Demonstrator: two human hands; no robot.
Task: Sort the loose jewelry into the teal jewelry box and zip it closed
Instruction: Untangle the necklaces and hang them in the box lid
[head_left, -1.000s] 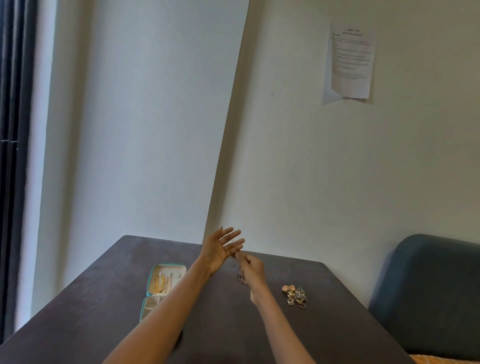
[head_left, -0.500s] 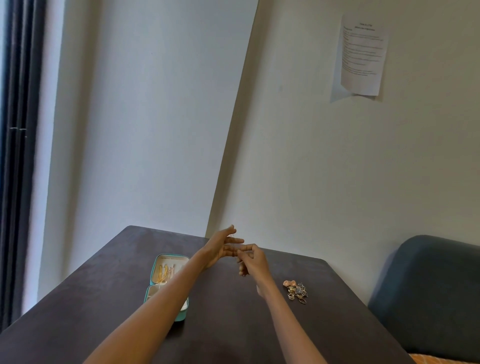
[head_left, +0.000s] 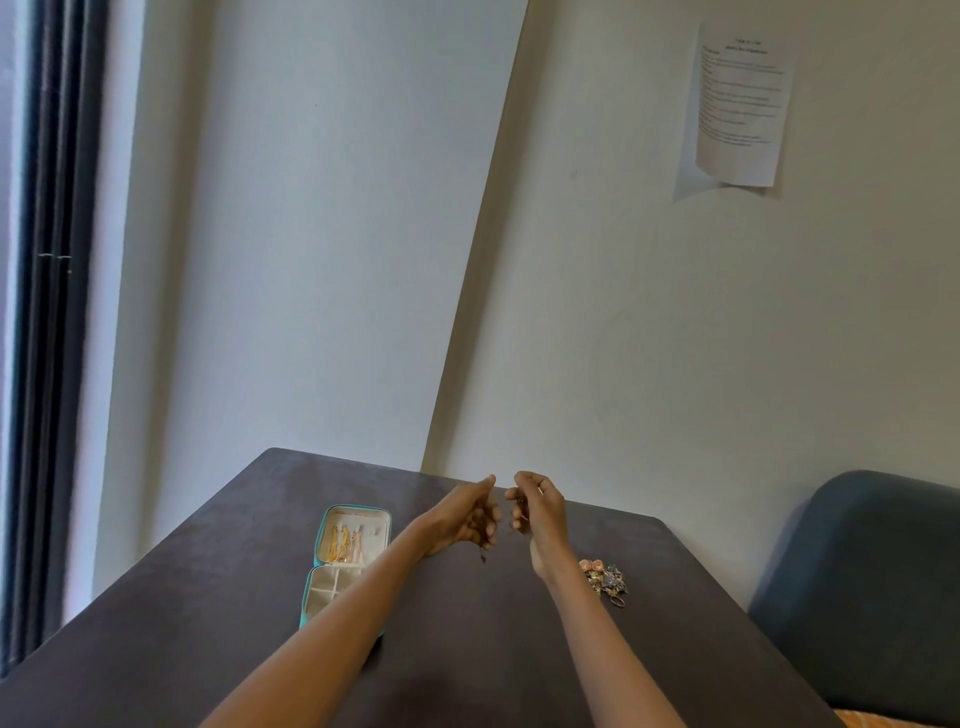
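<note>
The head view shows both hands raised above the tabletop (head_left: 218, 613), close together, fingertips almost meeting. The fingers of the left hand (head_left: 467, 519) are curled inward, and something thin and dark hangs down from under them, perhaps a small chain (head_left: 483, 555); it is too small to name surely. The right hand (head_left: 535, 506) has its fingers bent as in a pinch, maybe on the other end of the same piece, but I cannot tell this for sure.

From the fingers, the open teal jewelry box (head_left: 358, 512) lies to the left and a little nearer to the person, its long axis running away from the person. The left hand is the nearer one to it. The pile of loose jewelry (head_left: 605, 577) lies on the tabletop to the right, just beside the right wrist. I judge the coming move must go leftward and down into the box.
</note>
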